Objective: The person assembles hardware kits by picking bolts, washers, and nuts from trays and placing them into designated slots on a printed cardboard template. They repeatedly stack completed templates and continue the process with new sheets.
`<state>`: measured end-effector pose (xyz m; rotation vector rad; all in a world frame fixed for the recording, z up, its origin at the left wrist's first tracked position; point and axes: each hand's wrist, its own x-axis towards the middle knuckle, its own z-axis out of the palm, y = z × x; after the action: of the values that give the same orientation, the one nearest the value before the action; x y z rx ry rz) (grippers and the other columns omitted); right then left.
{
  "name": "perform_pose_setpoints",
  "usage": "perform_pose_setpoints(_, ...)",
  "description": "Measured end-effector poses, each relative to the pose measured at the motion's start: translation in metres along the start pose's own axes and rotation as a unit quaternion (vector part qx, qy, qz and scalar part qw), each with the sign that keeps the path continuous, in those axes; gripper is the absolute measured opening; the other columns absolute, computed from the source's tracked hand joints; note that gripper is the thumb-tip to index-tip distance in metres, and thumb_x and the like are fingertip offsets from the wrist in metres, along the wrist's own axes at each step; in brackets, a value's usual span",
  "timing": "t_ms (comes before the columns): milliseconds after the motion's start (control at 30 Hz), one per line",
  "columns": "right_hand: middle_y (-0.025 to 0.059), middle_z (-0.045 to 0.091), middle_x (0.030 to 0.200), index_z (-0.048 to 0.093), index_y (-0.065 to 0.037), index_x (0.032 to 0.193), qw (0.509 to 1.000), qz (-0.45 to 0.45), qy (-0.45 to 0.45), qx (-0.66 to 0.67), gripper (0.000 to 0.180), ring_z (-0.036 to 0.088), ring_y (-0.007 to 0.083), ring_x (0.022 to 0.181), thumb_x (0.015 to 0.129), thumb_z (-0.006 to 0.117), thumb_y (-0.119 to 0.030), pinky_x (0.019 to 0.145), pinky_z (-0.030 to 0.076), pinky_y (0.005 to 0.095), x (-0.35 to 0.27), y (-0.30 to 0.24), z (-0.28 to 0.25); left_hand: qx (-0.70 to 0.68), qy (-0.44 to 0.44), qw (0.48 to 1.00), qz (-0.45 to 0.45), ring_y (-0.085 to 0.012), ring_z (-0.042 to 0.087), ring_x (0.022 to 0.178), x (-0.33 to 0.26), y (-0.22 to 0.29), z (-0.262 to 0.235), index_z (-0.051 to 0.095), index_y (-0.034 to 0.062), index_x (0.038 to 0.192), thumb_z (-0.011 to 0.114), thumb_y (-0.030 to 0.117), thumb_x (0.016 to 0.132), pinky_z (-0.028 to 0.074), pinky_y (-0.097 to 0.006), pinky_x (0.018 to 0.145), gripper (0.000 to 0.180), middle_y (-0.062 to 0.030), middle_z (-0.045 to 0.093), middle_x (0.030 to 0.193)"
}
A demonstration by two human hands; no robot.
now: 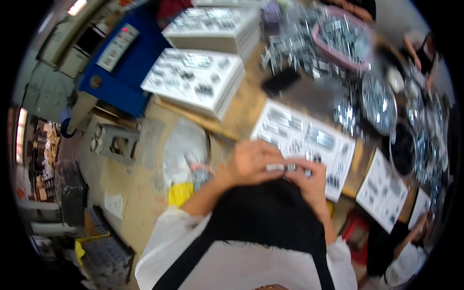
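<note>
My left hand [253,163] and my right hand [309,180] meet in front of the black apron [266,212], at the near edge of the worktable. Their fingers are bent and closed together at the tips. A small pale piece [275,167] shows between them; blur hides its kind and which hand grips it. Just beyond, a white board [346,143] lies on the table, carrying several shiny metal parts in groups. My left hand overlaps its near left edge, and my right fingers are in front of its lower part.
Two stacks of similar boards [227,92] stand at the back left. Loose metal pieces [295,48] surround a pink basket [316,36] and a round tray [379,104] at right. A dark flat object [280,81] lies between. Other people [408,266] work along the right side.
</note>
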<state>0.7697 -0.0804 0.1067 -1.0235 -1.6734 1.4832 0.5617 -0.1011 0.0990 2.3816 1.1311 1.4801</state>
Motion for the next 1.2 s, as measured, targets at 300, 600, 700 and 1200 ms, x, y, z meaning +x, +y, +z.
perform_pose_setpoints(300, -0.0056, 0.044, 0.058, 0.074, -0.003, 0.101, 0.997, -0.006, -0.012, 0.08, 0.03, 0.033, 0.0024, 0.054, 0.073, 0.081, -0.004, 0.053, 0.03, 0.0201, -0.009, 0.003, -0.002, -0.035, 0.047, 0.998, 0.022, -0.0169, 0.063, 0.065, -0.002, 0.003, 0.015, 0.072, 0.0105, 0.092, 0.086, 0.012, 0.059, 0.047, -0.027, 0.055, 0.036, -0.0014, 0.065, 0.081)
perform_pose_setpoints(600, -0.0059, 0.051, 0.063, 0.073, -0.001, 0.101, 0.995, -0.013, 0.009, 0.103, 0.029, 0.034, 0.0017, 0.056, 0.074, 0.081, -0.006, 0.054, 0.031, 0.0193, -0.006, 0.01, -0.004, -0.045, 0.047, 0.998, 0.023, -0.0169, 0.064, 0.066, 0.004, -0.003, 0.022, 0.072, 0.0092, 0.094, 0.086, 0.011, 0.058, 0.048, -0.027, 0.055, 0.038, -0.0026, 0.066, 0.084)
perform_pose_setpoints(700, -0.0046, 0.056, 0.068, 0.073, 0.0, 0.1, 0.993, -0.017, 0.013, 0.113, 0.028, 0.035, 0.0019, 0.058, 0.074, 0.081, -0.006, 0.055, 0.032, 0.0193, -0.007, 0.015, -0.003, -0.055, 0.028, 0.998, 0.013, -0.0174, 0.065, 0.068, 0.006, -0.004, 0.024, 0.073, 0.0087, 0.095, 0.085, 0.009, 0.058, 0.05, -0.027, 0.057, 0.039, -0.0033, 0.068, 0.087)
perform_pose_setpoints(1200, -0.0052, 0.044, 0.056, 0.077, -0.007, 0.097, 0.963, 0.123, -0.22, 0.095, 0.024, 0.03, 0.0044, 0.054, 0.073, 0.078, -0.006, 0.054, 0.03, 0.0235, -0.01, 0.011, 0.006, -0.172, -0.122, 0.94, -0.269, -0.0163, 0.061, 0.082, -0.012, -0.041, 0.034, 0.07, 0.0045, 0.098, 0.076, 0.008, 0.072, 0.046, -0.029, 0.076, 0.027, -0.0058, 0.067, 0.092)
